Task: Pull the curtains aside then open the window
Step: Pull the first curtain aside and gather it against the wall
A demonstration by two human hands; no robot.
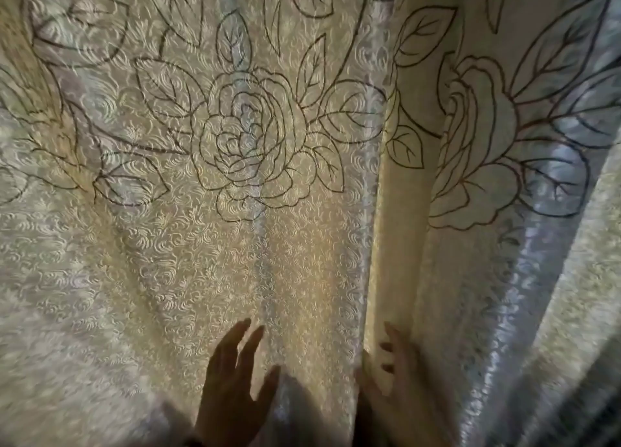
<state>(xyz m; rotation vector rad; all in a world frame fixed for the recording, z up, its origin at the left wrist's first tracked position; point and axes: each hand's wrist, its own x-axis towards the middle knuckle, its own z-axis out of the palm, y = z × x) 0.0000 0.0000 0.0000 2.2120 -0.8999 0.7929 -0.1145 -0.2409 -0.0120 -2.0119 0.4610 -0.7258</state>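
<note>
Pale cream curtains with embossed swirls and outlined roses fill the head view. The left curtain panel (201, 245) hangs flat, lit from behind. The right curtain panel (504, 211) folds toward me, and its inner edge overlaps at the middle. My left hand (235, 386) is raised at the bottom centre with fingers spread, flat against or just in front of the left panel. My right hand (400, 389) is at the edge of the right panel, fingers curled around the fold. The window is hidden behind the cloth.
Nothing but curtain cloth shows. A vertical seam where the two panels meet (376, 245) runs down the middle right. Daylight glows through the fabric.
</note>
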